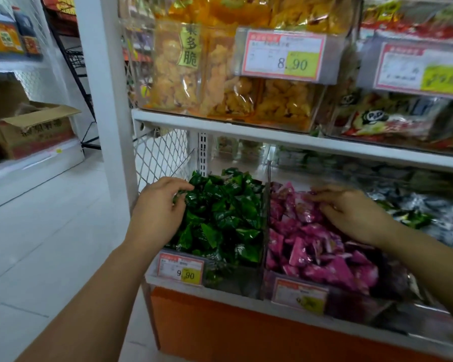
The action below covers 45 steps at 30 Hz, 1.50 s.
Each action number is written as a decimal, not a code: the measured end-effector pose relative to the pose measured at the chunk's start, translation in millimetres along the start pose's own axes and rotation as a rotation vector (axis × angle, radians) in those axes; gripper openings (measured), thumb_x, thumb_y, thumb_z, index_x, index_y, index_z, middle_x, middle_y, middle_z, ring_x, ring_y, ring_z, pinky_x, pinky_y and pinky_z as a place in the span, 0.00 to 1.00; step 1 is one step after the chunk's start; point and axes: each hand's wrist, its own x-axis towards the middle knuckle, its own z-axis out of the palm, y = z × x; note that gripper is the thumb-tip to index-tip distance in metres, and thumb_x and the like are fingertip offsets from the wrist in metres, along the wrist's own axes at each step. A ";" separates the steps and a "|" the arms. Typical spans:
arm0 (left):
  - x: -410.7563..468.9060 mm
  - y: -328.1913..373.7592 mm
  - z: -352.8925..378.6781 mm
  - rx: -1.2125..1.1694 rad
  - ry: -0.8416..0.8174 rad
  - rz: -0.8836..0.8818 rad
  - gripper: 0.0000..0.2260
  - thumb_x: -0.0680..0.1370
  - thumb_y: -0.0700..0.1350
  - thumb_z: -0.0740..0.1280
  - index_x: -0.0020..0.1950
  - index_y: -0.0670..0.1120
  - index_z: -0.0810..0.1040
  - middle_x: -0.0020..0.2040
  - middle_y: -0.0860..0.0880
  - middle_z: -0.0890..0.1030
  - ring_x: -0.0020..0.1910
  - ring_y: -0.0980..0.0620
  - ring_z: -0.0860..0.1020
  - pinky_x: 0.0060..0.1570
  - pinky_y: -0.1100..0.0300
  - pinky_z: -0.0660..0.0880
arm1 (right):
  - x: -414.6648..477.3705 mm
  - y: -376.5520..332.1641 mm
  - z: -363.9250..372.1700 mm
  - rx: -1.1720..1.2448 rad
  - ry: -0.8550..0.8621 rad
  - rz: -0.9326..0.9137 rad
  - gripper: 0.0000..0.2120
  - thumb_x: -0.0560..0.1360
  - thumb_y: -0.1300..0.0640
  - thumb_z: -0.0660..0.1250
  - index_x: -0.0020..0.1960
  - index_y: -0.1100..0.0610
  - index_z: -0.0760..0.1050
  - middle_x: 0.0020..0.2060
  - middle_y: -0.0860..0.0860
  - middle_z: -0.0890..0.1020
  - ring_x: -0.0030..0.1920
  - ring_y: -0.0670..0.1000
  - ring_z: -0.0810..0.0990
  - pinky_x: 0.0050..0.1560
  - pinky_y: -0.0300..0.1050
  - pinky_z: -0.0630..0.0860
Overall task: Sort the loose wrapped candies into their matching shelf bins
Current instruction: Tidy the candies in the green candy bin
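Price tag "9.90" [180, 268] under green candies [225, 218], "8.90" label [283, 55] above

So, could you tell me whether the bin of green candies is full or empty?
Full: green candies heap above the front wall of the bin.

The left hand [160, 207] reaches into the green candies [225, 212] at the lower shelf's left end. Its fingers [179, 184] sink partly among the wrappers, so whether they pinch one cannot be told. The right hand [351, 212] has fingertips [321, 196] that smear into the pink candies [322, 254]. The pink bin's price label [300, 296] is too blurred to read. The silver wrappers [413, 202] at the shelf's right end are blurred and cut off by the picture's edge.
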 end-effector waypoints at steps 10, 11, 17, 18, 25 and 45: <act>44.6 33.3 23.6 -0.185 -0.272 0.019 0.11 0.80 0.44 0.63 0.61 0.53 0.77 0.57 0.59 0.73 0.51 0.64 0.71 0.43 0.78 0.65 | 53.5 -54.6 7.1 0.337 -0.060 -0.051 0.18 0.81 0.52 0.58 0.71 0.50 0.68 0.70 0.49 0.69 0.62 0.46 0.71 0.55 0.33 0.62; 54.0 34.8 28.6 -0.185 -0.314 0.016 0.12 0.80 0.45 0.63 0.63 0.53 0.75 0.59 0.59 0.73 0.52 0.63 0.71 0.44 0.74 0.66 | 59.9 -54.8 11.8 0.310 -0.099 -0.061 0.19 0.81 0.52 0.57 0.71 0.52 0.68 0.71 0.50 0.68 0.65 0.47 0.70 0.59 0.34 0.61; 109.7 19.7 54.9 -0.060 -0.400 -0.015 0.15 0.79 0.40 0.62 0.66 0.46 0.74 0.67 0.47 0.74 0.65 0.50 0.72 0.58 0.66 0.65 | 76.0 -45.4 21.0 0.270 -0.141 -0.074 0.17 0.80 0.50 0.59 0.67 0.54 0.74 0.69 0.51 0.71 0.68 0.50 0.68 0.64 0.37 0.61; 115.8 14.7 58.8 -0.025 -0.428 -0.033 0.13 0.80 0.41 0.62 0.64 0.46 0.76 0.68 0.47 0.73 0.65 0.50 0.72 0.58 0.65 0.65 | 76.6 -43.9 21.4 0.269 -0.143 -0.081 0.17 0.80 0.51 0.59 0.67 0.54 0.74 0.69 0.51 0.72 0.68 0.51 0.68 0.63 0.37 0.60; 132.5 1.6 79.4 0.071 -0.580 -0.044 0.11 0.78 0.43 0.66 0.60 0.44 0.79 0.63 0.46 0.77 0.59 0.50 0.75 0.54 0.66 0.66 | 80.4 -37.3 28.7 0.284 -0.134 -0.106 0.19 0.80 0.49 0.57 0.69 0.51 0.71 0.72 0.48 0.67 0.71 0.48 0.63 0.65 0.37 0.58; 131.9 -8.3 72.0 -0.020 -0.465 -0.032 0.08 0.73 0.45 0.73 0.48 0.47 0.77 0.41 0.53 0.78 0.41 0.55 0.76 0.37 0.68 0.70 | 78.7 -34.8 34.2 0.309 -0.084 -0.130 0.18 0.81 0.48 0.56 0.68 0.49 0.71 0.71 0.44 0.67 0.72 0.44 0.60 0.65 0.34 0.54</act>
